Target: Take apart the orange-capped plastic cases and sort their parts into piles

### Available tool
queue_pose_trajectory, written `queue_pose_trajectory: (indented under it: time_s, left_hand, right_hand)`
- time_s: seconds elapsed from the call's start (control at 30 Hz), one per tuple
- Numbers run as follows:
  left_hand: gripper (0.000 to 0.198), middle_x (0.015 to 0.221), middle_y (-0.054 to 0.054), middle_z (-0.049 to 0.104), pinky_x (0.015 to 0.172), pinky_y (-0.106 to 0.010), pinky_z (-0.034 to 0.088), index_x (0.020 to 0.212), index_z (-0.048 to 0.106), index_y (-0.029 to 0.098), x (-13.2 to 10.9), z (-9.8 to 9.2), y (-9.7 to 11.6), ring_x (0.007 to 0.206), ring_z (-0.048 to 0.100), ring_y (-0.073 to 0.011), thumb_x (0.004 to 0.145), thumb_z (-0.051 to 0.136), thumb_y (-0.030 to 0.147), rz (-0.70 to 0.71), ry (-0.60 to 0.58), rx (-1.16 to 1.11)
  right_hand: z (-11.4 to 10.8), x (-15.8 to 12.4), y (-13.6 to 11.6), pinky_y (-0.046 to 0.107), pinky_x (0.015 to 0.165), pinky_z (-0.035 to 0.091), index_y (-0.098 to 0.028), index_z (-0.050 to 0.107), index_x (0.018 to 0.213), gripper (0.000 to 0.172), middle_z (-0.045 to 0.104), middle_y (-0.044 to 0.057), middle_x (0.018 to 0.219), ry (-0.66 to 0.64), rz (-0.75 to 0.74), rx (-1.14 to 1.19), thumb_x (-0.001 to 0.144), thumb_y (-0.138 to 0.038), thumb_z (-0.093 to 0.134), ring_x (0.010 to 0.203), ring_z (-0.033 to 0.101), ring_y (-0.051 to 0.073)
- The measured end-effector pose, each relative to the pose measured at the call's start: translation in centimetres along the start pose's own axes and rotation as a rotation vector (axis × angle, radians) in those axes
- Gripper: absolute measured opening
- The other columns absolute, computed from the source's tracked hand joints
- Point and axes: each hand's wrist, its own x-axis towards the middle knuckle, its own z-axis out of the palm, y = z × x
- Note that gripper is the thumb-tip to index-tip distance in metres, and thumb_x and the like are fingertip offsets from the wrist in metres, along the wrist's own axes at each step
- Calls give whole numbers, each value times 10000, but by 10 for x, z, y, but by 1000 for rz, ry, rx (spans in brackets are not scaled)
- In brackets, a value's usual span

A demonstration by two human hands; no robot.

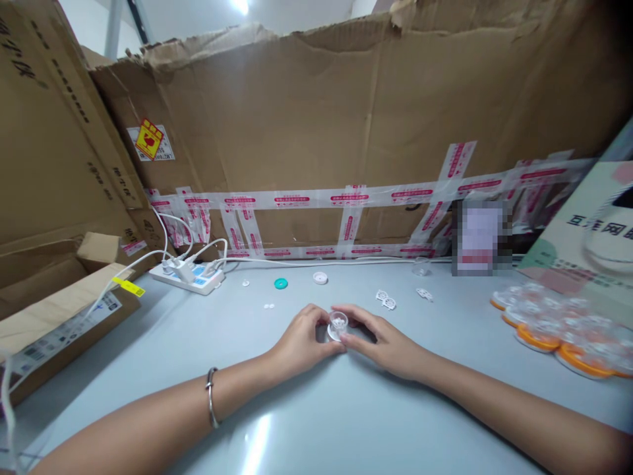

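Note:
In the middle of the table my left hand (302, 338) is closed around the left side of a white round base (335, 334). A small clear plastic cup (339, 319) with tiny white parts inside sits over that base. From the right, my right hand (388, 340) pinches the cup between thumb and fingers. Beyond my hands lie a teal disc (281, 284), a white ring-shaped cap (320, 278), two tiny white discs (269, 306) and a small white piece (246, 283). White openwork wheel-like pieces (386, 300) rest behind my right hand, with another one (424, 295) farther right.
A white power strip (188, 277) with plugs and cables stands at the back left, near an open cardboard box (69, 316). Several clear domes with orange bases (568, 330) crowd the right side. A large taped carton (297, 132) walls the back; a clear cup (422, 267) stands before it.

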Motion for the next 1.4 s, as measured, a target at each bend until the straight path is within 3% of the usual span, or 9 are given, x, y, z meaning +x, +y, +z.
queue_pose_trajectory:
  time_s: [0.2,0.37,0.5,0.67,0.8,0.93,1.1,1.23,1.4]
  left_hand:
    - [275,853,-39,559,728,-283,410,819,546,152,-1,0,0,828,528,-189,645,695,304,8,7,11]
    - [278,865,-37,545,724,-281,412,812,538,151,-2,0,0,821,529,-184,632,701,287,-17,14,9]
    - [264,834,-31,544,710,-280,411,796,538,155,-2,0,1,807,524,-184,646,687,312,2,17,23]
    - [284,849,-36,539,709,-281,414,809,536,151,-2,0,2,800,521,-182,634,694,309,-9,11,24]
    - [253,829,-32,541,713,-279,414,787,534,153,-3,1,1,808,521,-185,639,684,293,17,19,31]
    - [258,832,-29,540,706,-277,415,798,539,157,-2,2,0,797,521,-180,634,683,295,28,28,33]
    - [266,844,-33,538,714,-280,415,803,541,157,-2,3,-1,810,524,-183,647,675,326,23,33,27]
    - [279,866,-38,527,726,-282,416,819,541,154,-2,3,0,818,522,-182,638,686,309,14,25,28]
    - [245,852,-37,524,722,-279,412,809,532,150,-3,2,1,813,518,-179,663,664,295,28,26,34]
  right_hand:
    - [-1,0,1,370,887,406,-189,525,1003,243,608,68,1050,-25,-42,-5,813,-340,510,984,551,200]
    - [-1,0,0,385,915,389,-209,426,1109,395,596,69,1089,-3,15,55,773,-364,566,1053,524,207]
    - [0,-1,-2,366,843,426,-193,490,932,195,613,58,977,-17,-52,-20,792,-320,538,924,563,192]
    - [2,0,-2,366,868,412,-198,448,1019,364,603,57,1007,18,2,27,723,-317,623,973,546,203]
    - [3,1,-1,352,813,434,-186,500,899,179,606,43,913,22,-46,-33,764,-289,560,879,559,189]
    - [3,0,-2,369,873,407,-202,437,1047,340,604,55,1004,24,-34,0,748,-278,580,970,542,198]
    - [3,0,-1,347,828,424,-191,481,924,182,603,39,936,16,-57,-25,789,-302,531,909,556,187]
    - [2,0,1,353,880,398,-202,401,1058,383,594,56,1042,9,-34,28,743,-294,598,1002,536,194]
    - [3,0,1,333,827,417,-191,456,946,188,599,48,953,8,-66,-14,800,-287,524,920,556,182]
